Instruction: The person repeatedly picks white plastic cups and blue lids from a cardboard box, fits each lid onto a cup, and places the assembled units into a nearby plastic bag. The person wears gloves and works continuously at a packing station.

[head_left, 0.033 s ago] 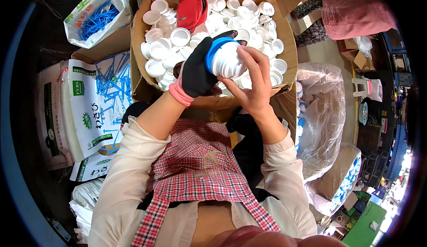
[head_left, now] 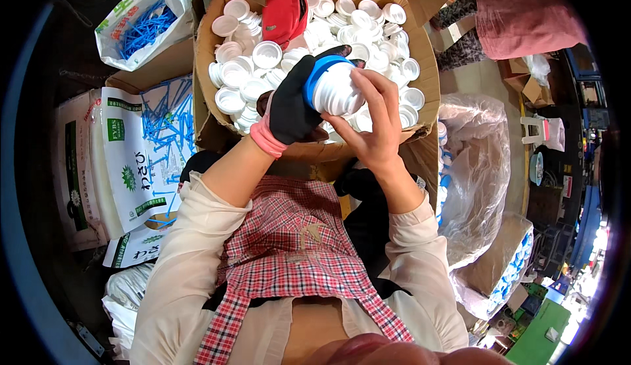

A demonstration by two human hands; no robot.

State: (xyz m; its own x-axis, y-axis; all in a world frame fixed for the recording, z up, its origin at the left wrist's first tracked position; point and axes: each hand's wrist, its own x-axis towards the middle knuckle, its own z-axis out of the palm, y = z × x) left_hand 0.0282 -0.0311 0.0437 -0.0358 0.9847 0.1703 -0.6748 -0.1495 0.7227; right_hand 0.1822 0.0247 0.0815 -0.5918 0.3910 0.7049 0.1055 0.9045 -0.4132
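Note:
My left hand [head_left: 294, 100], in a black glove with a pink cuff, is closed round a blue plastic ring [head_left: 317, 75] in the middle of the view. A white ribbed plastic cap [head_left: 336, 91] sits in that ring, tilted toward the right. My bare right hand [head_left: 378, 121] pinches the white cap from its right side, thumb below and fingers above. Under both hands, many white plastic caps [head_left: 266, 54] lie loose in an open cardboard box [head_left: 420, 43]. On the caps rests a red zip pouch [head_left: 282, 18].
Left of the box, blue plastic sticks lie on a white printed sack [head_left: 126, 161] and fill a white bag [head_left: 108, 49]. To the right stand a clear plastic bag [head_left: 480, 174] of blue-and-white pieces and another container [head_left: 506, 266]. Another person's pink garment [head_left: 526, 16] shows at upper right.

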